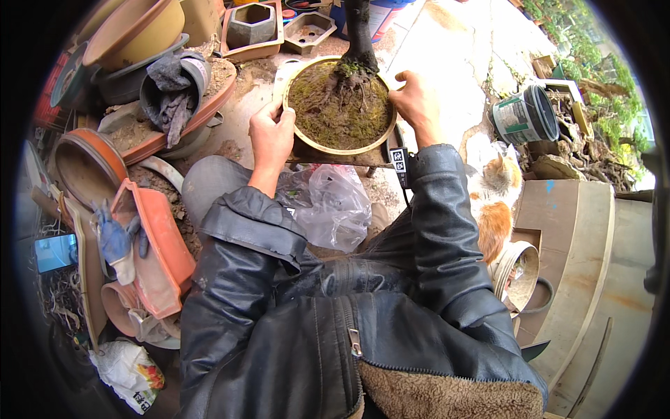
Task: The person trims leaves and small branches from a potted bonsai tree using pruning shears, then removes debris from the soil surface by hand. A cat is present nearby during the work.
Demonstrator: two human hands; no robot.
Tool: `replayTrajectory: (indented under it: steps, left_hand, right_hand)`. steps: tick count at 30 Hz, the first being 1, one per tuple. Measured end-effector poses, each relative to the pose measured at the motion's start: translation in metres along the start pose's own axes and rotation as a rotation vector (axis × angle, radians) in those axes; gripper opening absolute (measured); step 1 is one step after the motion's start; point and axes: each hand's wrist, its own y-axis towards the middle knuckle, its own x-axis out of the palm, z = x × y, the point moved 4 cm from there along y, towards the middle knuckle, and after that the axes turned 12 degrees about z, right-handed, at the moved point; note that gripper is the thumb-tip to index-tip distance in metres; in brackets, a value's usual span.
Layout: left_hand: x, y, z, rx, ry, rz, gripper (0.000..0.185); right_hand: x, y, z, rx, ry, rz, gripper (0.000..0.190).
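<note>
A round, shallow bonsai pot (343, 152) with a pale rim stands before me on a low stand (377, 157). Mossy soil (343, 125) fills it, and a dark tree trunk (360, 36) rises from exposed roots (356, 86) near its far side. My left hand (272, 133) pinches the pot's left rim between thumb and fingers. At the right rim is my right hand (417, 105), its fingers bent against the edge and its thumb raised apart. The tree's top is out of view.
Stacked pots (138, 39), a terracotta planter (172, 251) and blue work gloves (114, 241) crowd the left. An orange and white cat (494, 209) sits by my right arm, near a tipped bucket (523, 115). Clear plastic bags (337, 209) lie below the stand.
</note>
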Motion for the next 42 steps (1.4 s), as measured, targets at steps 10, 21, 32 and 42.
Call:
replayTrajectory:
  steps: [10,21,32,42]
  left_hand:
    - [-0.001,0.000,0.007,-0.080,0.064,-0.080,0.036]
    - [-0.001,0.001,0.009,0.030,0.030,-0.022,0.026]
    - [-0.002,0.001,0.009,-0.022,0.081,-0.082,0.033]
    - [-0.002,-0.001,0.013,0.016,0.106,-0.063,0.032]
  right_hand:
    - [0.005,0.002,0.001,0.040,-0.017,-0.025,0.044]
    - [0.025,0.040,-0.006,-0.110,-0.096,-0.259,0.024]
    - [0.022,0.047,-0.001,0.131,0.086,-0.500,0.024]
    - [0.004,0.007,0.000,0.219,-0.029,-0.504,0.021]
